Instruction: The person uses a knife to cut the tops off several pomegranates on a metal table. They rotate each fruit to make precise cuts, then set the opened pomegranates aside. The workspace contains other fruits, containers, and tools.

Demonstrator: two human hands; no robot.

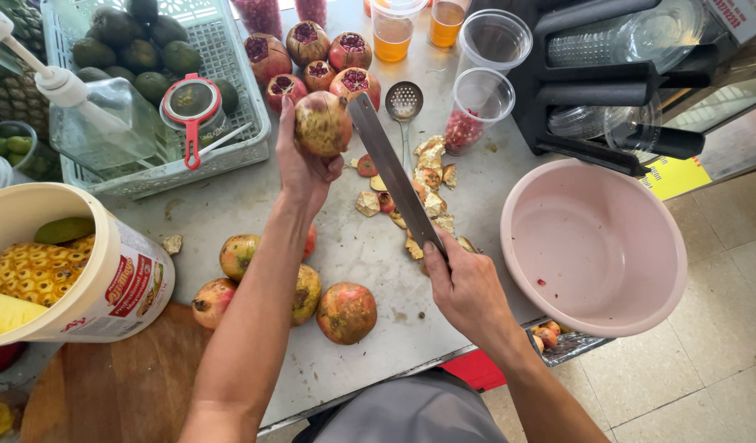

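Note:
My left hand (302,168) holds a mottled yellow-red pomegranate (322,123) above the grey counter. My right hand (464,283) grips the handle of a long knife (388,168), whose blade tip rests against the right side of that fruit. Beneath the blade lies a heap of cut peel pieces (427,193). Several whole pomegranates (345,312) sit on the counter by my left forearm. Pomegranates with their tops cut off (328,53) stand behind the held fruit.
A pink bowl (595,246) sits at the counter's right edge. Clear cups, one holding red seeds (475,107), stand near a slotted spoon (404,102). A white basket of avocados (160,49) is at back left, a bucket of pineapple peel (58,262) at left.

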